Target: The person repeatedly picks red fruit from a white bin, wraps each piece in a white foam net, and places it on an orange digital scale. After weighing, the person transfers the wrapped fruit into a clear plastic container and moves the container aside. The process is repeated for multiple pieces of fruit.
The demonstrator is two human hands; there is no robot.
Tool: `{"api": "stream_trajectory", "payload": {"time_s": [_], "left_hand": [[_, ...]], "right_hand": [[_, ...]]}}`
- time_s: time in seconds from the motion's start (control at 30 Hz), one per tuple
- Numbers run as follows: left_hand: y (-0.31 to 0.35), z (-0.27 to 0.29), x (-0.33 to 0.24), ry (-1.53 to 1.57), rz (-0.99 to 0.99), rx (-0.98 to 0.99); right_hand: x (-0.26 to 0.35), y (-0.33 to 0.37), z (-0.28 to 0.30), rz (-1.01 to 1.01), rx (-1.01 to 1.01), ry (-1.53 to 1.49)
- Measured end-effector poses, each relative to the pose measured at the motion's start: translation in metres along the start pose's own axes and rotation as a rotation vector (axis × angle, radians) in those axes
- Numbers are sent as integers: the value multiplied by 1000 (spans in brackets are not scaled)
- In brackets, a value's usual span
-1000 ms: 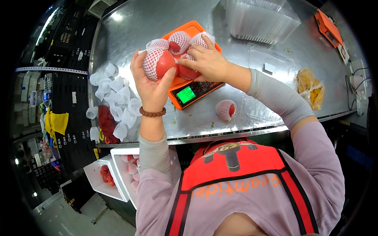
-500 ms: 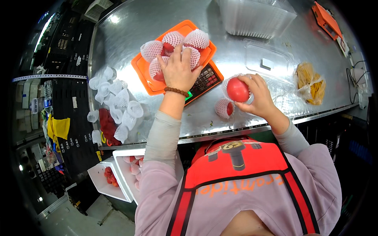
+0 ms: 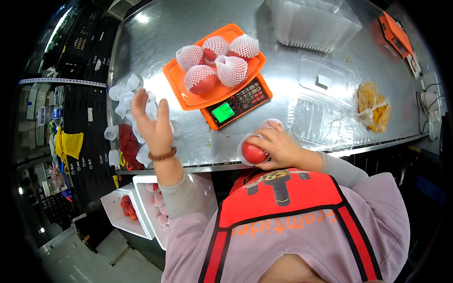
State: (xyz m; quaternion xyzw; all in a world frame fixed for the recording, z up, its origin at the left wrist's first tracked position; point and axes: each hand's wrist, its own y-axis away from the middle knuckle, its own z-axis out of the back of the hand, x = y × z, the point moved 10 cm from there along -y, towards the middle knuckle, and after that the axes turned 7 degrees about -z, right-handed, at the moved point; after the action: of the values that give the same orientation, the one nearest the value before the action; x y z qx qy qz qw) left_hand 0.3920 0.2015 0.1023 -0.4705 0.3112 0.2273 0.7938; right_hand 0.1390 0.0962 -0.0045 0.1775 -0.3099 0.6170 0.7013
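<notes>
At far left, a yellow cloth (image 3: pixel 69 145) hangs beside dark crates (image 3: pixel 87 127), while red fruit fills part of a white box (image 3: pixel 108 203) below the tabletop (image 3: pixel 273 94). A worker's left hand (image 3: pixel 155 129), fingers spread and holding nothing, is raised in front of a heap of white foam nets (image 3: pixel 125 104), near a crumpled dark red cloth (image 3: pixel 128 144). At center, five red fruits (image 3: pixel 204 85) in foam nets sit on the orange tray (image 3: pixel 188 100) of a scale (image 3: pixel 214 123), its display lit green. Just to the right, the right hand (image 3: pixel 279 147) bends its fingers around a single red fruit (image 3: pixel 254 153), netting showing at its edge, low over the near side of the tabletop; another netted fruit (image 3: pixel 271 123) peeks out behind that hand. Farther right lie a clear plastic container (image 3: pixel 321 120) and lid, a tall stack of clear containers (image 3: pixel 314 26) behind them, a bag of something yellow (image 3: pixel 373 106) and a second orange scale (image 3: pixel 394 35). The step in hand appears to be weighing, with one fruit held off the tray; the next move seems to call for a gentle, secure hold and, if the net is loose, help from the free left hand.
</notes>
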Motion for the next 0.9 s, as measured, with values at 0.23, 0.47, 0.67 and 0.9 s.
{"api": "stream_trajectory", "payload": {"time_s": [0.23,0.47,0.67,0.9], "left_hand": [[179,-15,85,269,760,310],[237,-53,89,558,817,516],[212,2,139,62,722,505],[93,-2,90,-323,63,577]], "right_hand": [[23,-30,-57,144,79,-34],[49,-63,-98,309,-38,1],[44,-92,-23,166,-285,-108],[-24,-136,87,-166,-532,227]]}}
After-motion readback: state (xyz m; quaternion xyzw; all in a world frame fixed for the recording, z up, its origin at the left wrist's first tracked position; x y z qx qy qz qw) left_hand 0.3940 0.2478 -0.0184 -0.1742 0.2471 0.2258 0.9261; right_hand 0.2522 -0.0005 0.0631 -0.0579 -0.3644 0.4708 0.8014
